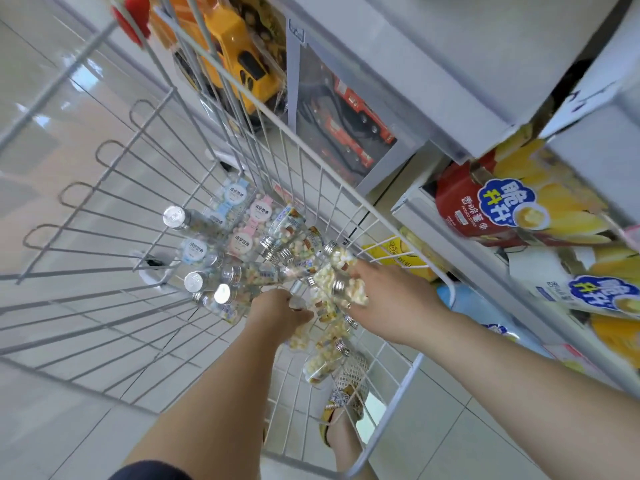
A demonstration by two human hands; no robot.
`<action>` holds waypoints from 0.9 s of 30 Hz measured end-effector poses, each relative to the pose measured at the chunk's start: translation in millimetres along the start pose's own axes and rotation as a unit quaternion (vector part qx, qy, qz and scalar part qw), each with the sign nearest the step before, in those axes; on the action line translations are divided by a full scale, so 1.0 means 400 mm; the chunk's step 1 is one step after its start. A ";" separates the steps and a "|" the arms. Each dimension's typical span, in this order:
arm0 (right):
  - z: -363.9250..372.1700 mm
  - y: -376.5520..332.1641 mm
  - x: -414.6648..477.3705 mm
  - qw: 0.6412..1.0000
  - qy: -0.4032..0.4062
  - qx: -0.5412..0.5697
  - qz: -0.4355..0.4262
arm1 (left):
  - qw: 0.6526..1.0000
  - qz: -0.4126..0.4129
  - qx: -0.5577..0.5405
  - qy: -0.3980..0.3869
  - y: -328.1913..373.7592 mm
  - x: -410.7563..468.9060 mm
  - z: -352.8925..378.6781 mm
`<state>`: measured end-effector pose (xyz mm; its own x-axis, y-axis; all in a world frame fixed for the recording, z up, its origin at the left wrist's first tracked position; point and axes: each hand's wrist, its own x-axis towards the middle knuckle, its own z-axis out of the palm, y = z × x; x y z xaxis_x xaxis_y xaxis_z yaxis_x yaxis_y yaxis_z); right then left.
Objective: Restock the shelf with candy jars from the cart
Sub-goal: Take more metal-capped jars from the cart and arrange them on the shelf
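Reaching down for the candy jars [242, 237], which are all in a loose heap at the bottom of the cart [397, 400]. They lie on their sides with silver caps pointing every which way, so none has made it to the shelf [433, 81] yet.

The right hand [391, 299] has its fingers curled round a yellow-candy jar [348, 289] at the near edge of the pile. That makes sense, since it's the side closest to the shelving, so a short swing over.

The left hand [277, 313] is pushed in just beside it, knuckles up. Its fingers are tucked under and blurred, so I honestly can't tell if it's got a jar or is just steadying the pile.

Going in with both hands looks like a grab-two-at-once move to me. The basket is deep, and bending in for every single jar would get old fast.

The cart is parked tight against the shelving, I'd guess to keep the carry short. Snack bags [502, 206] fill the rack on the right, and boxed toy trucks [239, 53] sit further along. A sandalled foot [346, 393] shows through the wire below.
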<state>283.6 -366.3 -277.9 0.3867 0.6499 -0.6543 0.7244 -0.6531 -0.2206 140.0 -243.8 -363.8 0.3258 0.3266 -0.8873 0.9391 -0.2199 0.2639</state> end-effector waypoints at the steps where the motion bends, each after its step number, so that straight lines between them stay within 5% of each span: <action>1: -0.010 -0.002 -0.013 1.000 -0.004 0.014 0.008 | 1.000 0.006 -0.009 0.008 0.000 -0.022 -0.011; 7: -0.107 -0.037 -0.128 0.985 0.006 0.162 0.053 | 0.992 0.082 -0.048 0.086 0.034 -0.226 -0.109; 14: -0.326 -0.111 -0.391 0.928 0.149 0.337 0.056 | 0.943 0.201 -0.221 0.148 0.145 -0.589 -0.269; 21: -0.538 -0.097 -0.701 0.864 0.297 0.407 0.017 | 0.861 0.379 -0.294 0.171 0.339 -0.967 -0.349; 27: -0.678 -0.025 -0.950 0.831 0.443 0.337 0.002 | 0.805 0.496 -0.263 0.189 0.527 -1.182 -0.332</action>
<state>283.9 -501.3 169.2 0.8730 0.4829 0.0676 0.3532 -0.5307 -0.7704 198.5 -322.6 161.4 0.8609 0.5086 0.0125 0.0795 -0.1587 0.9841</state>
